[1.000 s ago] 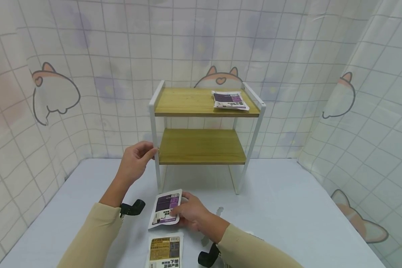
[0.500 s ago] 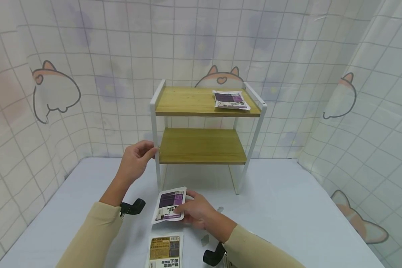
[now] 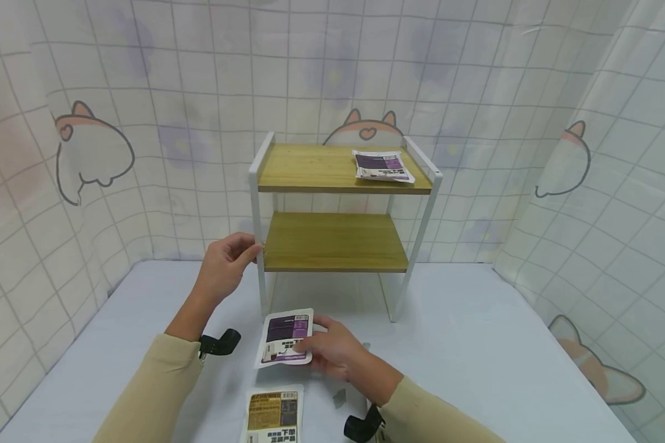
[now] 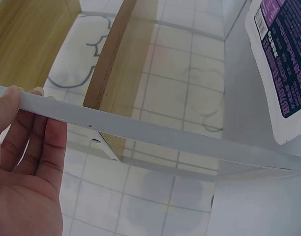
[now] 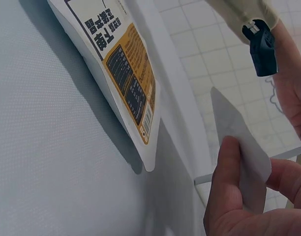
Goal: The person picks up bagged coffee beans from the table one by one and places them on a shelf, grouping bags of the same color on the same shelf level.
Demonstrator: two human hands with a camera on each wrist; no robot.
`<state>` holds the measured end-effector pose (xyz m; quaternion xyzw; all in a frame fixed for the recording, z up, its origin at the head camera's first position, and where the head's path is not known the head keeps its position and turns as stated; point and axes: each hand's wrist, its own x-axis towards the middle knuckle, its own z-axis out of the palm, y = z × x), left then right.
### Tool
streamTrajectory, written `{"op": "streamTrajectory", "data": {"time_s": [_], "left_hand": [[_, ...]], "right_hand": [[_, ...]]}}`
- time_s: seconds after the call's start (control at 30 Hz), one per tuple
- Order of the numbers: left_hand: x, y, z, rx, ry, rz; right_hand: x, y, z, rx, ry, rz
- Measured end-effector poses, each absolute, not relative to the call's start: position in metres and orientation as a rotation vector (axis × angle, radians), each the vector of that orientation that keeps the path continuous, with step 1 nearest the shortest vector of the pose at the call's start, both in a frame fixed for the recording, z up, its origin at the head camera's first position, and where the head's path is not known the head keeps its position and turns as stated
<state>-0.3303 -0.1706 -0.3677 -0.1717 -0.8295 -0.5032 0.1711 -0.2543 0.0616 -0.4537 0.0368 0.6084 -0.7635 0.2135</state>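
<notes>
My left hand (image 3: pixel 225 267) grips the front left post of a two-tier shelf rack (image 3: pixel 332 190) with white metal sides and wooden boards. In the left wrist view the fingers wrap that white post (image 4: pixel 155 132). A white pouch with a purple label (image 3: pixel 284 338) is pinched by my right hand (image 3: pixel 335 351), thumb on its printed face, held above the table in front of the rack. The right wrist view shows this pouch (image 5: pixel 239 142) nearly edge-on. Nearer me, a white pouch with an orange-brown label (image 3: pixel 273 413) lies on the table.
Purple-labelled pouches (image 3: pixel 383 166) lie stacked at the right of the top board; how many is unclear. The lower board (image 3: pixel 335 242) is bare wood. A white cloth covers the table (image 3: pixel 465 344). A tiled-pattern curtain (image 3: pixel 199 74) surrounds the back and sides.
My right hand has lifted the purple-labelled pouch slightly and moved it a little to the right and toward the rack. The left hand stays on the post.
</notes>
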Motion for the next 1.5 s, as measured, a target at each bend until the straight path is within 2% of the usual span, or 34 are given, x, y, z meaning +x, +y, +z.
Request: {"op": "streamTrajectory", "data": {"time_s": [1.5], "left_hand": [[-0.331,-0.172,-0.369,-0.483,-2.344,-1.429]], "right_hand": [[-0.232,0.086,-0.418,-0.088,1.601,-2.195]]}}
